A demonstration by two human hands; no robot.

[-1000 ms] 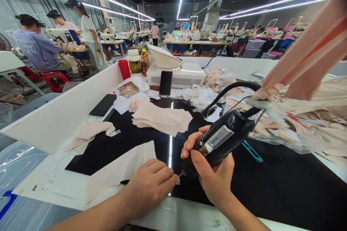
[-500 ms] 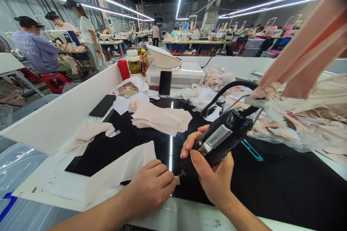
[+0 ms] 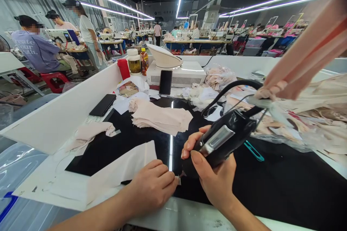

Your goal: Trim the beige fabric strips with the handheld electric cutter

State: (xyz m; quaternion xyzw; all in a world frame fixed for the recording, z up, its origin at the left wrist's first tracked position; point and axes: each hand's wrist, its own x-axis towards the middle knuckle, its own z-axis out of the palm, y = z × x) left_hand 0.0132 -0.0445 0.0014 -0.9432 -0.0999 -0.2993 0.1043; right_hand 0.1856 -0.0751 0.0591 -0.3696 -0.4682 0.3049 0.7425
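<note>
My right hand (image 3: 214,173) is wrapped round a black handheld tool (image 3: 222,140) with a silver plate, its cord running up to a hanging pink cloth strip (image 3: 306,54). The tool's tip points down-left, close to my left fingertips. My left hand (image 3: 154,184) pinches the end of a pale pink fabric piece (image 3: 124,164), and a small clear tab (image 3: 178,180) shows at its fingertips. Behind the hands, a stack of pale pink fabric pieces (image 3: 162,117) lies on the black glossy surface (image 3: 284,184).
A teal tool (image 3: 254,151) lies right of my right hand. Another fabric piece (image 3: 93,133) and a dark phone (image 3: 103,105) are at left. A white machine (image 3: 176,74), an upright phone (image 3: 165,82) and fabric heaps line the back. Seated and standing people are beyond.
The black tool has shifted very slightly to the right, and its cord and the hanging pink cloth have swung a little right. My left hand looks almost unmoved.
</note>
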